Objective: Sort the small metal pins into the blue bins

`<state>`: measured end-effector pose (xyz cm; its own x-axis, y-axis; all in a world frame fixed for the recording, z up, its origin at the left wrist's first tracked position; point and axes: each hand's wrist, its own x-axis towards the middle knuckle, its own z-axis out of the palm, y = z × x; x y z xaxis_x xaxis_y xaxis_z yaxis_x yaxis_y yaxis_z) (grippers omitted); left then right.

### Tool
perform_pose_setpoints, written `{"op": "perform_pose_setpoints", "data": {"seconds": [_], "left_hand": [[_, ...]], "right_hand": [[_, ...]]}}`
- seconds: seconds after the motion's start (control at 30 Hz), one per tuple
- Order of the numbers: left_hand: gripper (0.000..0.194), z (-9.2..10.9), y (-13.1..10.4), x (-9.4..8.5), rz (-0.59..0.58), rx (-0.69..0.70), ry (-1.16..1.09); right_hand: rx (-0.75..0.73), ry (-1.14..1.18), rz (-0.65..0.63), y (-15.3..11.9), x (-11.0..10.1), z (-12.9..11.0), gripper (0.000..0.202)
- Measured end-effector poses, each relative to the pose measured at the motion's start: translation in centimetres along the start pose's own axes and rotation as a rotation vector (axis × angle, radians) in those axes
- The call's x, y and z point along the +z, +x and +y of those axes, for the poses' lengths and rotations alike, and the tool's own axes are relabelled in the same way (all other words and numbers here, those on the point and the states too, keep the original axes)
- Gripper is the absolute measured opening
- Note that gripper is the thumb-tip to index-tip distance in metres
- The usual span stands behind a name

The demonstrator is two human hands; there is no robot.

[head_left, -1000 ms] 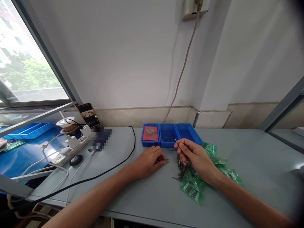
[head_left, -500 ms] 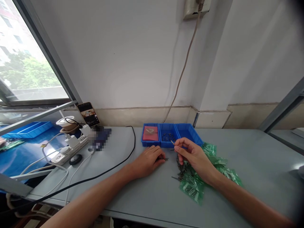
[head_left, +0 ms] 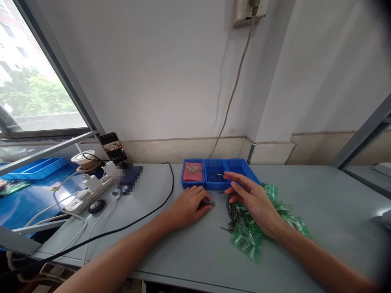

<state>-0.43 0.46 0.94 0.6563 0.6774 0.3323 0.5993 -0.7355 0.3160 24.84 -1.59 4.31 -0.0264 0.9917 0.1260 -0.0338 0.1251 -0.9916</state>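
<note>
My left hand (head_left: 192, 203) rests on the table, fingers curled over small dark metal pins (head_left: 211, 204) whose ends stick out by the thumb. With thumb and fingers apart, my right hand (head_left: 251, 198) hovers at the front of a blue divided bin. In the middle blue compartment (head_left: 215, 163) lie several small dark pins (head_left: 215, 178); one brassy piece shows close to my right fingertips. Below my right hand is a heap of metal pins (head_left: 232, 211), partly covered by it. Green plastic bags (head_left: 247, 242) of similar parts lie beside the heap and under my right forearm.
The left blue compartment (head_left: 182, 179) holds a pink card (head_left: 192, 173) with a small clear bag. A black cable (head_left: 134, 221) crosses the grey table (head_left: 183, 252). A power strip (head_left: 88, 195), propped phone (head_left: 113, 147) and lidded cup (head_left: 87, 160) stand left.
My right fingers have parted and let go of the small metal pin they pinched. The left hand stays over its pins. The view has shifted slightly.
</note>
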Motion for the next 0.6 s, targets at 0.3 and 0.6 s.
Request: {"op": "perform_pose_setpoints", "data": {"seconds": [0.3, 0.6], "left_hand": [[0.011, -0.1, 0.1, 0.1, -0.011, 0.002, 0.019], [0.009, -0.1, 0.1, 0.0, -0.033, 0.022, -0.023]], "right_hand": [[-0.389, -0.701, -0.086, -0.2, -0.1, 0.9, 0.022], [-0.649, -1.521, -0.186, -0.3, -0.7, 3.0, 0.021]]}}
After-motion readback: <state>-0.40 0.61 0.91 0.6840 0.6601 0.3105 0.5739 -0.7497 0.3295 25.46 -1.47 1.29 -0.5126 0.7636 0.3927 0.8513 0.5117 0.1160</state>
